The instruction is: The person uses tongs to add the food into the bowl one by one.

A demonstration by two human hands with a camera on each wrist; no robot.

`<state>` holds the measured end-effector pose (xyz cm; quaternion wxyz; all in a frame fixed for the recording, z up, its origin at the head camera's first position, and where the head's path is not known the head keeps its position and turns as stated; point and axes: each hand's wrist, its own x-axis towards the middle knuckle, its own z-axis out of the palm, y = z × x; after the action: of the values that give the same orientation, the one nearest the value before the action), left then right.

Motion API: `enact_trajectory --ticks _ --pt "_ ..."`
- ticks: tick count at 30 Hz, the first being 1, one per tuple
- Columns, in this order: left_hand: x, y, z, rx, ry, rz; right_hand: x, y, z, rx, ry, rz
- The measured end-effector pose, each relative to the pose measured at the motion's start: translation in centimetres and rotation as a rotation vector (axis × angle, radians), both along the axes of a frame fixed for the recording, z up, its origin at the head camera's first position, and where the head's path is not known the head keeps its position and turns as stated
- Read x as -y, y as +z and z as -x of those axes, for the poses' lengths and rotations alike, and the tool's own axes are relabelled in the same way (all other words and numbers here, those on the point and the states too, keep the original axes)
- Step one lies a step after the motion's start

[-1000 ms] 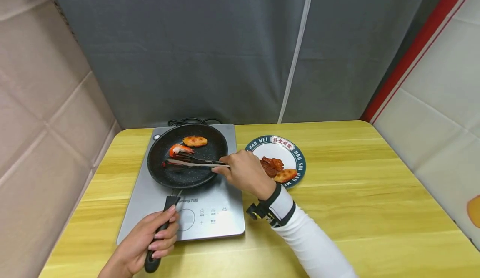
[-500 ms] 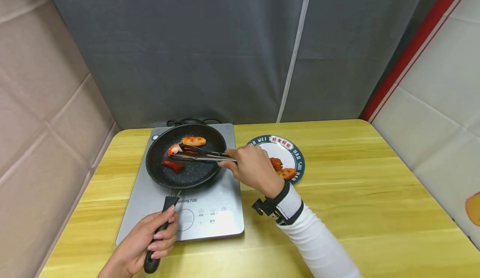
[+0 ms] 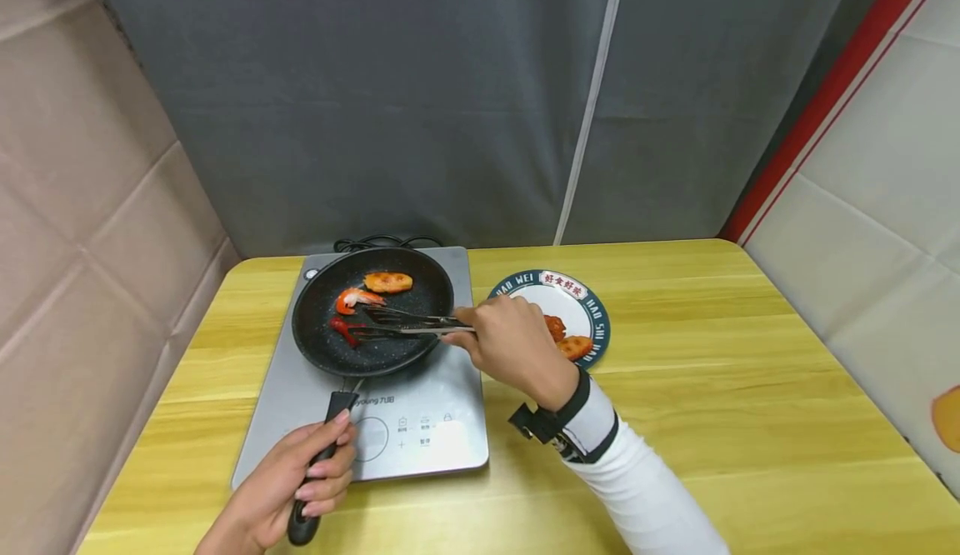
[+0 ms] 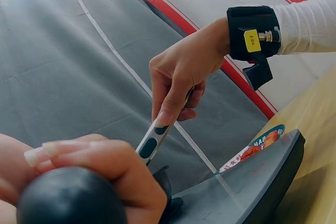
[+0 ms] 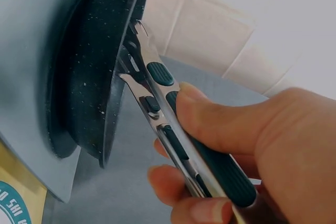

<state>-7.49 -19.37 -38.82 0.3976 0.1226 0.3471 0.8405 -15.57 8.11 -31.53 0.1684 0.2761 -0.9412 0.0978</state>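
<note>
My left hand (image 3: 300,476) grips the black handle (image 3: 302,523) of a speckled frying pan (image 3: 397,359) on an induction cooker. With my right hand (image 3: 513,347) I hold metal tongs (image 5: 191,153) that have dark green grips. Their black heads reach down into the pan, spread apart beside a dark red piece of food (image 3: 343,332). Whether they touch it I cannot tell. Just behind lies a shrimp (image 3: 358,298), and farther back a browned oval piece (image 3: 387,282). Pan walls hide the tong tips in the right wrist view.
Below the pan is the silver induction cooker (image 3: 450,455), with a black cable (image 3: 386,242) behind it. A plate with a dark patterned rim (image 3: 600,322) stands to the right, holding reddish and browned food, partly covered by my right hand. A grey curtain (image 3: 375,105) hangs behind the table (image 3: 712,372).
The tongs first cover the red piece, swing back over the shrimp, then come forward beside the red piece again. The red piece now lies at a different angle. My left hand stays put.
</note>
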Motion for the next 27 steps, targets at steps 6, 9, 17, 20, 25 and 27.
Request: enact_trajectory --ticks 6,9,17,20,25,27 --pt "0.1 0.1 0.1 0.030 -0.005 0.008 0.6 -0.4 0.4 -0.005 0.015 -0.021" --pt "0.1 0.1 0.1 0.034 -0.006 0.018 0.9 -0.6 0.7 0.003 0.020 -0.014" --pt "0.1 0.1 0.1 0.045 -0.010 -0.001 1.7 -1.1 1.2 0.002 0.038 0.000" --pt "0.1 0.2 0.0 0.041 -0.004 0.008 2.0 -1.3 1.4 -0.002 0.043 -0.002" --pt "0.0 0.1 -0.1 0.021 0.014 0.038 2.1 -1.4 1.3 0.006 0.043 -0.004" --pt "0.0 0.0 -0.1 0.006 0.012 0.027 1.9 -1.3 1.1 0.010 0.035 -0.005"
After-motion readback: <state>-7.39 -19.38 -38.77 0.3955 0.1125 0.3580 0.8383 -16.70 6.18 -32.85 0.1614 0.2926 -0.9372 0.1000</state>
